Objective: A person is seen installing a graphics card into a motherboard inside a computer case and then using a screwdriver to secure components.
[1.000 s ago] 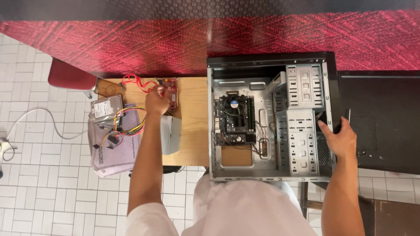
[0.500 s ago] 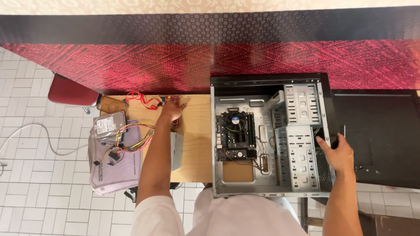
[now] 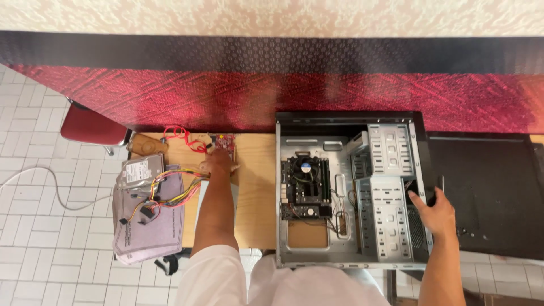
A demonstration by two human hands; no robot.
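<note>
Left hand lies palm-down at centre left of the frame, fingers loosely spread, touching a small red circuit board on the wooden counter; any grasp cannot be determined. Right hand, at lower right, grips the right wall of the open computer case. Hard drive lies on a grey pouch at left.

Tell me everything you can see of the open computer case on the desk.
The open grey metal computer case lies on its side on the wooden desk, its side panel off, so the inside faces up. A dark motherboard with a round cooler sits left of centre; perforated drive cages fill the right part, with thin loose wires between. The right hand grips its right edge. The left hand is away from it, over by a small red circuit board.
</note>
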